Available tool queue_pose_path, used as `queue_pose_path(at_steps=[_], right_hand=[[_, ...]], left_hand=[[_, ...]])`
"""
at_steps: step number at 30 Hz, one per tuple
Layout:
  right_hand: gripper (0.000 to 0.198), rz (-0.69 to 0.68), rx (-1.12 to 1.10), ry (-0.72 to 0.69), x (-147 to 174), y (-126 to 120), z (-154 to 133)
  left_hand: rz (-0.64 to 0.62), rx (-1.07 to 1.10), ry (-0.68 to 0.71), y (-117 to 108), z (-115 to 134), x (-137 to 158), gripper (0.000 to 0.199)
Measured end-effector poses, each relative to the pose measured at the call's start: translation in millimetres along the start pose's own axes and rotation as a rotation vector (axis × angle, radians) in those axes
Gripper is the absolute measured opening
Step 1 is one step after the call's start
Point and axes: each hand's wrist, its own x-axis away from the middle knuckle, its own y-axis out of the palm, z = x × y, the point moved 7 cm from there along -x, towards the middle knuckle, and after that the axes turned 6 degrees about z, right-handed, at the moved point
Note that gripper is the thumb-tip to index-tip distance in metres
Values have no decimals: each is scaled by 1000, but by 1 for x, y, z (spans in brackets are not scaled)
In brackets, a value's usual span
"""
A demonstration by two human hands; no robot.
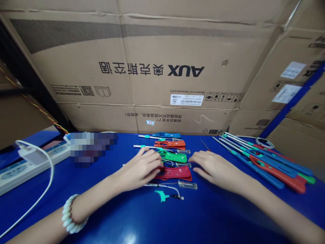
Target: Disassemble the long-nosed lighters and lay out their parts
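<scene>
Disassembled long-nosed gas lighters lie in rows on the blue table. My left hand (143, 167) curls over the left end of a red lighter casing (177, 173), thumb at its near side; part of the casing is hidden under the fingers. Just behind it are a green casing (175, 156), an orange casing (174, 144) and a blue casing (170, 135). My right hand (212, 166) rests with fingers loosely apart beside the casings' right ends, near a clear fuel tank (183, 165). Closer to me lie another clear tank (188, 184), a teal trigger (161, 196) and a black igniter piece (177, 197).
Several whole lighters (266, 161) are piled at the right, near a white round object (264, 143). A thin screwdriver (205, 145) lies behind my right hand. At the left is a white power strip (33, 169) with a cable. Large cardboard (152, 84) stands behind the table.
</scene>
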Motion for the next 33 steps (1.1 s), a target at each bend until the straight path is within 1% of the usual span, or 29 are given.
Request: queue_pose_path(at_steps=[2, 3, 4, 6, 9, 12, 14, 16, 18, 20, 22, 24, 25, 27, 33], right_hand=[[25, 44, -82, -25, -4, 6, -14], [32, 65, -111, -36, -6, 11, -19], [39, 80, -136, -41, -7, 16, -22], [46, 106, -167, -29, -9, 25, -25], [43, 119, -201, 1, -9, 36, -23], [36, 116, -271, -9, -10, 38, -21], [32, 119, -320, -23, -11, 37, -18], [28, 135, -351, -21, -11, 34, -14], [26, 157, -366, -2, -12, 30, -7], [25, 180, -369, 18, -11, 27, 1], [24, 200, -362, 31, -11, 24, 8], [23, 213, -355, 37, -10, 23, 12], [23, 216, -353, 38, -10, 23, 13], [24, 219, -352, 38, -10, 23, 14], [24, 209, -364, 34, -9, 23, 10]], left_hand=[[-16, 23, 17, 6, 9, 0, 20], [-19, 25, 18, 8, 11, 1, 20], [-20, 23, 21, 10, 13, 1, 20], [-9, 14, 38, 12, 14, 2, 22], [52, -16, 96, 11, 19, 3, 26], [101, -83, 197, 12, 30, 7, 29], [107, -117, 276, 16, 41, 10, 29], [92, -127, 322, 21, 51, 13, 28], [64, -120, 295, 25, 59, 14, 27], [40, -107, 193, 28, 61, 13, 30], [-16, -97, 79, 31, 59, 12, 39], [-108, -86, -3, 38, 56, 13, 54], [-156, -73, -27, 41, 55, 15, 62], [-222, -38, -51, 46, 54, 17, 68], [-345, 13, -95, 47, 63, 18, 70]])
